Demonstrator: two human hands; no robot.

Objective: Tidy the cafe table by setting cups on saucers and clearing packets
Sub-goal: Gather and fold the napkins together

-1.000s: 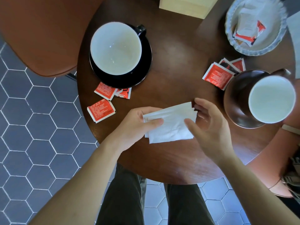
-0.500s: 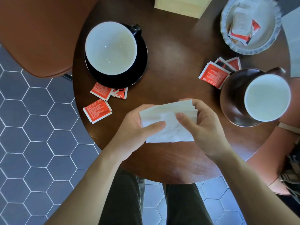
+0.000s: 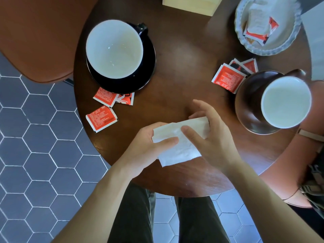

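Both hands hold a white paper napkin [image 3: 177, 148] over the near part of the round wooden table [image 3: 184, 55]. My left hand [image 3: 147, 148] pinches its left edge; my right hand [image 3: 208, 137] grips its upper right part. A black cup [image 3: 114, 49] with a white inside stands on a black saucer [image 3: 147, 76] at the back left. A brown cup [image 3: 284, 102] sits on a brown saucer [image 3: 245, 102] at the right. Red packets lie loose: three by the black saucer [image 3: 101, 119] and a few beside the brown saucer [image 3: 228, 78].
A glass dish [image 3: 289, 37] at the back right holds several packets. A pale wooden box [image 3: 189, 3] stands at the table's far edge. A brown chair seat [image 3: 38, 35] is at the left; another seat with a bag is at the right. Grey hexagon floor tiles lie below.
My right hand has closed onto the napkin and folded it narrower. Both hands and the napkin shifted slightly nearer to me.
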